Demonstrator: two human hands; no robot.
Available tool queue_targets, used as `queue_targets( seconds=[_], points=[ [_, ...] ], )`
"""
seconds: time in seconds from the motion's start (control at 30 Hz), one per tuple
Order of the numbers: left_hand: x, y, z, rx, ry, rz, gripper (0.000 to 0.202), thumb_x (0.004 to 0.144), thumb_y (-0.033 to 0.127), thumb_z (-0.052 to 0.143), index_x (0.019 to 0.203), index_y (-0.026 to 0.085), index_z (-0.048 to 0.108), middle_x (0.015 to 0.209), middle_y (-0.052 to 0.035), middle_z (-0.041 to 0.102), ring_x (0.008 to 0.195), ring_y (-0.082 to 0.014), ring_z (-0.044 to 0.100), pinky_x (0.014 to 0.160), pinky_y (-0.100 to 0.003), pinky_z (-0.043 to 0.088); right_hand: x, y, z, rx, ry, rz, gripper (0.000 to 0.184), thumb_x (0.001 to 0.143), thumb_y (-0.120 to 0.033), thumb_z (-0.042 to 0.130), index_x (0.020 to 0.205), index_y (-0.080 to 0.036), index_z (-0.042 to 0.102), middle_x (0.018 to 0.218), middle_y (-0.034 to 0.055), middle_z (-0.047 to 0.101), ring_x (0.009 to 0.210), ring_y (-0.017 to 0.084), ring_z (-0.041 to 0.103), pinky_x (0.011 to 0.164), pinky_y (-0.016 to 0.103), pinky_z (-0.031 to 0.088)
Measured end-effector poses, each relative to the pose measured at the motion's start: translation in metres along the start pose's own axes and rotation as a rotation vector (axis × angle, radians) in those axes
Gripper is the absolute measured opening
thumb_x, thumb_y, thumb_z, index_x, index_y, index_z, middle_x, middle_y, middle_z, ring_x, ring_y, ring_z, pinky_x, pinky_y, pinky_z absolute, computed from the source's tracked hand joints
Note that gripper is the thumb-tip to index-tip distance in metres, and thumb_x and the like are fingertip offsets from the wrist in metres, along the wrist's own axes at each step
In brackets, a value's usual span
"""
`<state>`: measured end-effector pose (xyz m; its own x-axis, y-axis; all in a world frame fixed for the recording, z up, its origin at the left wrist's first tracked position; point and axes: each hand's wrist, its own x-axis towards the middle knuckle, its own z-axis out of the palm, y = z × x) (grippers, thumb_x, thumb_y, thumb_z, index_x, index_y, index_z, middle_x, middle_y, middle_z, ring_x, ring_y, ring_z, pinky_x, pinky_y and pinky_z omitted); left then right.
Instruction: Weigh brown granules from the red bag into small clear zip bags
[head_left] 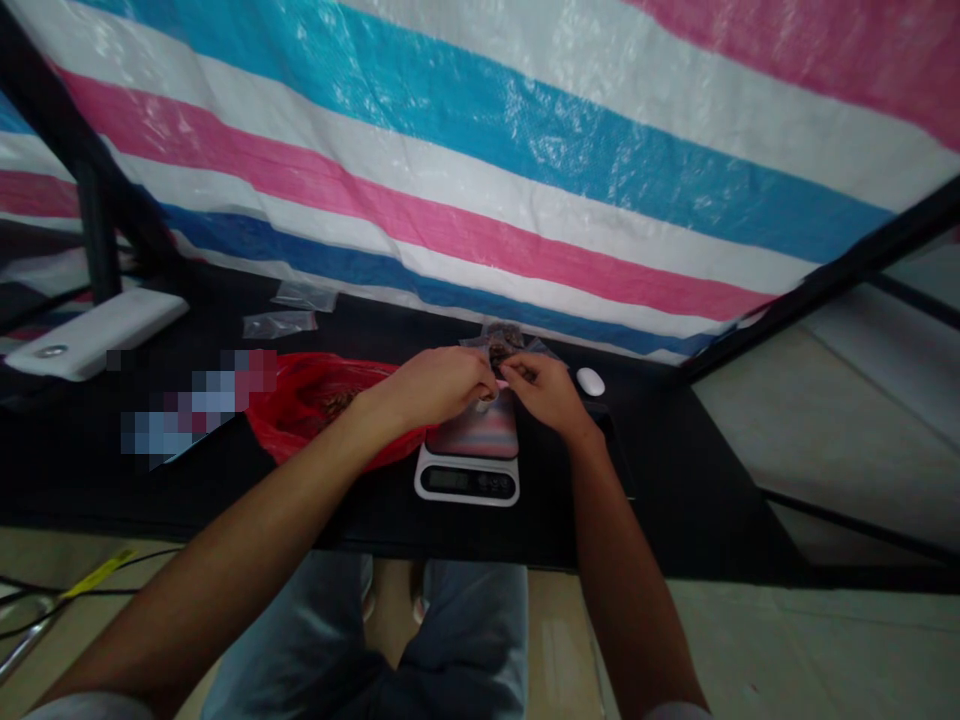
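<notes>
My left hand (450, 383) is closed, fingertips pinched together above the kitchen scale (469, 475). My right hand (551, 395) meets it from the other side, thumb and fingers also closed. Between the fingertips shows a pink strip (502, 384), which looks like the edge of a small plastic bag; most of it is hidden by the fingers. The white scale has a shiny plate and a dark display. Just behind the hands lie clear plastic bags (504, 335) with brown pieces inside. An open red plastic bag (289, 425) holding brown pieces (337, 403) sits under my left forearm.
Flat clear bags (280, 323) lie at the back left of the black table (660, 480). A white box-like device (97, 335) stands far left. Right of my hands are a white oval object (591, 381) and a dark flat object (619, 450). Striped sheeting (480, 230) hangs behind.
</notes>
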<state>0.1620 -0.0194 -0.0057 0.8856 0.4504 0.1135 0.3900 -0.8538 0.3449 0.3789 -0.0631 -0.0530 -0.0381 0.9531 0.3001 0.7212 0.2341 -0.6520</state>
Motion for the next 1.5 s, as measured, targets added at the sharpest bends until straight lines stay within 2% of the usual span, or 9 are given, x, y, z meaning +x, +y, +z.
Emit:
queue_targets(
  seconds=[0.1, 0.2, 0.3, 0.47, 0.53, 0.8, 1.07, 1.3, 1.5],
  points=[
    [-0.002, 0.0, 0.003, -0.006, 0.012, -0.006, 0.034, 0.104, 0.025, 0.048, 0.106, 0.024, 0.081, 0.117, -0.0078, 0.072, 0.104, -0.0231, 0.07, 0.087, -0.029, 0.051, -0.001, 0.001, -0.001, -0.009, -0.001, -0.002, 0.022, 0.094, -0.027, 0.059, 0.09, -0.017, 0.078, 0.09, 0.0065, 0.081, 0.081, 0.02, 0.071, 0.074, 0.03, 0.049],
    [-0.012, -0.002, -0.002, -0.044, 0.123, -0.007, 0.035, 0.107, 0.031, 0.044, 0.121, 0.025, 0.076, 0.124, -0.0076, 0.067, 0.108, -0.0216, 0.069, 0.095, -0.031, 0.051, -0.002, 0.002, 0.0, -0.015, 0.001, -0.013, 0.022, 0.095, -0.027, 0.059, 0.089, -0.017, 0.078, 0.09, 0.0064, 0.081, 0.081, 0.021, 0.072, 0.074, 0.03, 0.049],
    [-0.037, -0.004, -0.014, 0.044, 0.16, -0.17, 0.036, 0.108, 0.034, 0.041, 0.123, 0.023, 0.072, 0.121, -0.0088, 0.067, 0.105, -0.023, 0.07, 0.093, -0.033, 0.053, -0.002, 0.004, 0.002, -0.01, 0.008, -0.008, 0.022, 0.094, -0.028, 0.061, 0.089, -0.017, 0.079, 0.089, 0.0068, 0.081, 0.078, 0.02, 0.071, 0.072, 0.03, 0.049],
    [-0.084, -0.016, -0.021, 0.277, -0.074, -0.674, 0.044, 0.104, 0.044, 0.045, 0.116, 0.012, 0.072, 0.115, -0.0225, 0.072, 0.1, -0.0373, 0.074, 0.083, -0.044, 0.057, 0.0, 0.007, 0.005, 0.0, 0.006, 0.005, 0.021, 0.093, -0.029, 0.062, 0.089, -0.017, 0.08, 0.087, 0.0064, 0.081, 0.073, 0.019, 0.069, 0.069, 0.03, 0.049],
    [-0.09, -0.022, -0.014, 0.244, -0.157, -0.735, 0.046, 0.104, 0.044, 0.044, 0.12, 0.011, 0.072, 0.118, -0.024, 0.074, 0.103, -0.0385, 0.074, 0.085, -0.045, 0.057, 0.001, 0.007, 0.006, 0.005, -0.005, -0.001, 0.021, 0.093, -0.029, 0.062, 0.089, -0.018, 0.079, 0.087, 0.0062, 0.081, 0.072, 0.019, 0.069, 0.068, 0.03, 0.049],
    [-0.079, -0.044, 0.009, 0.104, -0.158, -0.417, 0.037, 0.091, 0.019, 0.059, 0.125, 0.018, 0.073, 0.136, -0.0162, 0.067, 0.12, -0.0302, 0.069, 0.104, -0.039, 0.054, -0.001, 0.007, 0.01, -0.007, -0.026, -0.002, 0.021, 0.093, -0.028, 0.062, 0.087, -0.018, 0.078, 0.08, 0.0046, 0.079, 0.067, 0.018, 0.067, 0.065, 0.029, 0.048],
    [-0.082, -0.064, -0.001, 0.072, -0.119, -0.356, 0.049, 0.086, 0.003, 0.051, 0.127, 0.019, 0.073, 0.14, -0.0119, 0.069, 0.129, -0.0257, 0.066, 0.114, -0.034, 0.049, -0.001, 0.006, 0.009, -0.026, -0.032, -0.013, 0.02, 0.094, -0.027, 0.062, 0.089, -0.019, 0.079, 0.086, 0.0057, 0.081, 0.073, 0.019, 0.07, 0.068, 0.03, 0.048],
    [-0.071, -0.061, -0.002, 0.078, -0.204, -0.344, 0.051, 0.084, 0.021, 0.071, 0.134, 0.015, 0.071, 0.142, -0.015, 0.066, 0.124, -0.029, 0.068, 0.11, -0.034, 0.052, -0.001, 0.009, 0.011, -0.012, -0.047, -0.016, 0.019, 0.094, -0.023, 0.06, 0.089, -0.019, 0.079, 0.087, 0.0054, 0.081, 0.074, 0.019, 0.07, 0.069, 0.03, 0.049],
    [-0.068, -0.061, -0.006, 0.084, -0.263, -0.33, 0.023, 0.089, 0.015, 0.066, 0.109, 0.017, 0.077, 0.121, -0.01, 0.075, 0.107, -0.0235, 0.072, 0.093, -0.029, 0.054, -0.002, 0.008, 0.009, -0.041, -0.046, -0.016, 0.019, 0.095, -0.023, 0.06, 0.091, -0.019, 0.079, 0.09, 0.0055, 0.081, 0.078, 0.02, 0.071, 0.071, 0.03, 0.048]
  ],
)
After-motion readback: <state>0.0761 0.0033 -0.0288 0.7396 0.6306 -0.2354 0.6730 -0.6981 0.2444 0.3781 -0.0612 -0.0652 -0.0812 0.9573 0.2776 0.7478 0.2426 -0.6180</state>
